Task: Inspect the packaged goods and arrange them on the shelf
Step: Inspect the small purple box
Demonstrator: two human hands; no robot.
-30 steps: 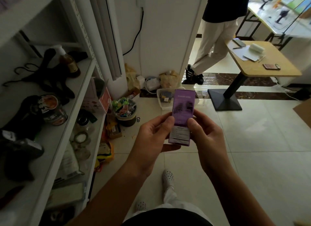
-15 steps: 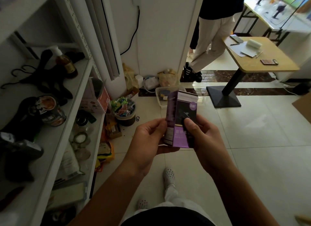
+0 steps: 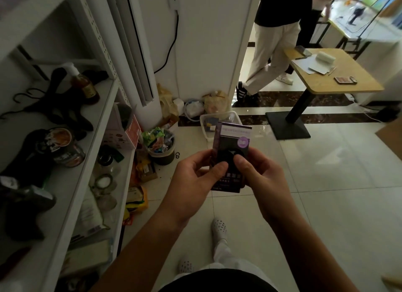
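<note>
A tall purple and black box [image 3: 233, 143] stands upright in front of me, held over the tiled floor. My left hand [image 3: 195, 178] grips its left edge, thumb pressed on the dark front face. My right hand [image 3: 261, 174] grips its right edge, thumb also on the front. The lower part of the box is hidden behind my fingers. The white shelf [image 3: 95, 126] stands to my left, carrying a brown bottle [image 3: 83, 86], a round noodle cup [image 3: 63, 147] and black hangers [image 3: 54, 109].
Snack packs fill a small bin [image 3: 162, 148] on the floor by the shelf, with a white basket [image 3: 219, 122] beyond it. A wooden table [image 3: 332, 72] stands at the right. Another person [image 3: 272, 41] stands in the doorway behind the wall corner.
I have turned the box in my hands: the light purple face swung away and its dark front now faces me. Both hands stay on it.
</note>
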